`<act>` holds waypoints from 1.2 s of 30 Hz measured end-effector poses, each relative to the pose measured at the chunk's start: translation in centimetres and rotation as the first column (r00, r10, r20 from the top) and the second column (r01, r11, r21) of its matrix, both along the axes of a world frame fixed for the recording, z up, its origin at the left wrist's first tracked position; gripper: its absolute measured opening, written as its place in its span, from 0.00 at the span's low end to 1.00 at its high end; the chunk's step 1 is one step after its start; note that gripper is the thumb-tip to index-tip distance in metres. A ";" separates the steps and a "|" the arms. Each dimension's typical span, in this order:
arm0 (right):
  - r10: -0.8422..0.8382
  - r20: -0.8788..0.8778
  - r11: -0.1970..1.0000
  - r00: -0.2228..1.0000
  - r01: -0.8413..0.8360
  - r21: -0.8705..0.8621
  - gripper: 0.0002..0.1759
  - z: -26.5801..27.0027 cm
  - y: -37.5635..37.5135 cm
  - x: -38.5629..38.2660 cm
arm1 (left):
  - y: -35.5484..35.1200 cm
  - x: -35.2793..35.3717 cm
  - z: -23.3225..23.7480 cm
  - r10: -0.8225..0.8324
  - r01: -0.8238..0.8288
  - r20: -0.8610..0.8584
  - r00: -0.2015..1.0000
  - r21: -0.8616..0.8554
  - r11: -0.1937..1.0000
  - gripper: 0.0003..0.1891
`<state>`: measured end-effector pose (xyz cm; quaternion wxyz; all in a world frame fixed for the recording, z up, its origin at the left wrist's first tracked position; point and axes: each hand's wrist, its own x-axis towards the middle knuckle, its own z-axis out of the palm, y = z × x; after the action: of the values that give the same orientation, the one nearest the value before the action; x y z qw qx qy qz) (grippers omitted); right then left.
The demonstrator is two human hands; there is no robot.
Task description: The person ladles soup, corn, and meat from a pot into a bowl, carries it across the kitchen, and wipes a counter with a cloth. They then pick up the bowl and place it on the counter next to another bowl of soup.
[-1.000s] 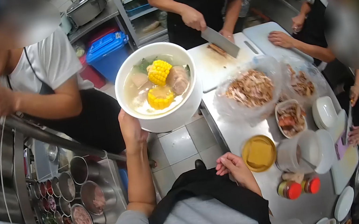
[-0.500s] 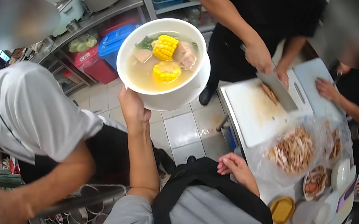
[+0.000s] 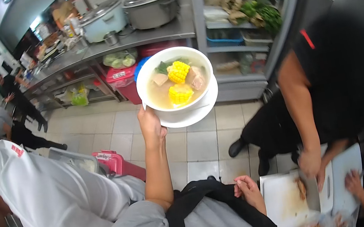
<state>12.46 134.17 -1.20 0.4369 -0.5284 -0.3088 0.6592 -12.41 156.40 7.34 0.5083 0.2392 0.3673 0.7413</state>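
My left hand (image 3: 151, 127) is stretched out ahead, closed on the edge of a white plate (image 3: 192, 116). On the plate stands a white bowl (image 3: 140, 86) of pale, cloudy soup. Two pieces of corn cob (image 3: 178, 71) stick out of the broth, with chunks of meat (image 3: 198, 81) and some green leaves (image 3: 163, 67) around them. The bowl hides part of the plate. My right hand (image 3: 249, 192) hangs near my black apron (image 3: 199, 190), fingers loosely bent and apart, holding nothing.
At the right, a co-worker (image 3: 329, 74) cuts with a cleaver (image 3: 311, 191) on a white board (image 3: 279, 203). Someone in a white shirt (image 3: 61, 196) stands close at my left. Ahead are a glass-front fridge (image 3: 247, 45), a steel counter (image 3: 168, 31) with large cookers, and a red bin (image 3: 127, 86).
My view has lifted and swung, bringing the fridge and the far aisle into sight. The cutting table has slid to the lower right. The bowl and plate stay held in front of me.
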 end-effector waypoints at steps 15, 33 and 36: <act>0.126 0.065 0.992 0.990 -0.125 -0.009 0.09 -11.8 27.2 2.3 | 13.3 -8.0 -10.7 0.340 -0.345 0.059 0.938 0.097 0.934 0.14; 0.707 0.334 0.438 0.624 -0.756 0.486 0.32 4.4 69.5 -51.3 | 30.7 -41.6 -9.0 0.570 -0.568 -0.002 0.821 -0.093 0.818 0.12; 0.705 0.410 0.338 0.579 -0.782 0.523 0.34 3.5 73.8 -59.7 | 33.7 -47.9 -9.5 0.577 -0.574 0.014 0.816 -0.097 0.813 0.11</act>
<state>-47.22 208.02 2.33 0.2251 -0.1734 -0.7482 0.5995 -60.30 190.13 -2.14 0.2782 0.0786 0.4438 0.8482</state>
